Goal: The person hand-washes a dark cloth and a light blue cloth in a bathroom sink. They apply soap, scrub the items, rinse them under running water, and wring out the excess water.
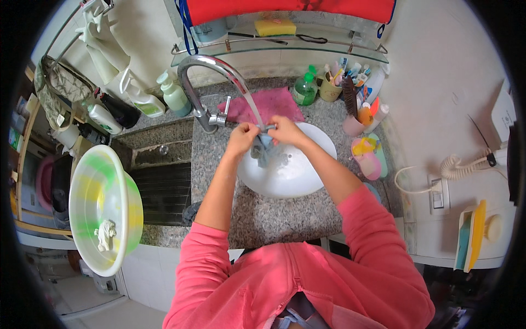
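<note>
Both my hands pinch the upper edge of a wet blue-grey cloth item (266, 150) over the white oval washbasin (306, 181). My left hand (243, 140) grips it on the left side, and my right hand (286, 130) on the right. Water runs from the curved chrome faucet (220, 61) down between my hands onto the cloth. The cloth's lower part hangs into the bowl, where some water shows around the drain. Whether it is a sock or a small rag I cannot tell.
A green-yellow plastic basin (133, 205) holding a crumpled white cloth (105, 235) stands at the left, by a dark ridged washing sink (160, 189). Behind the bowl lie a pink cloth (267, 105), a green soap bottle (305, 90) and a toothbrush cup (330, 89). A glass shelf (279, 46) hangs above.
</note>
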